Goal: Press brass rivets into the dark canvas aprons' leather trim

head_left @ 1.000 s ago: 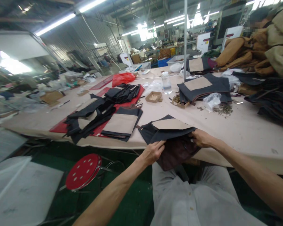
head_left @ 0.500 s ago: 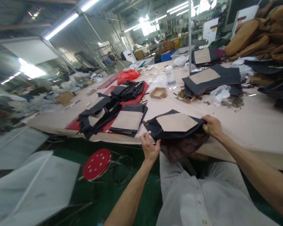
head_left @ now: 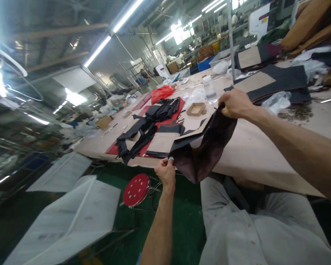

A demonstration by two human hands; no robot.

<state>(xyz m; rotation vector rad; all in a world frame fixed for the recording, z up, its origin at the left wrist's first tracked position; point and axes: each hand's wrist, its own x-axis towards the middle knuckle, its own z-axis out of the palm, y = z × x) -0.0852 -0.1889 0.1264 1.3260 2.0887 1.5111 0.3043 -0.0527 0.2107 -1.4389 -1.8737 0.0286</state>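
Observation:
Between my hands hangs a dark fabric piece (head_left: 206, 154), its sheer brown lining facing me and a beige panel partly showing on its far side. My left hand (head_left: 166, 172) pinches its lower left corner just off the table's front edge. Higher up, my right hand (head_left: 234, 104) grips its upper right corner over the table. The piece sags in the middle. Just behind my left hand lies a stack of dark pieces with beige panels (head_left: 163, 139). Farther left is a heap of black fabric strips (head_left: 136, 134).
On the table (head_left: 253, 147) are a small open carton (head_left: 195, 109), a clear bottle (head_left: 209, 89), a red plastic bag (head_left: 162, 94) and scattered small metal parts (head_left: 298, 113). A metal pole (head_left: 231, 44) rises behind. A red stool (head_left: 137, 189) stands at the front left.
My right hand has lifted its corner up and leftward, tilting the fabric piece so the lining faces me. My left hand keeps its corner. The camera view has turned left.

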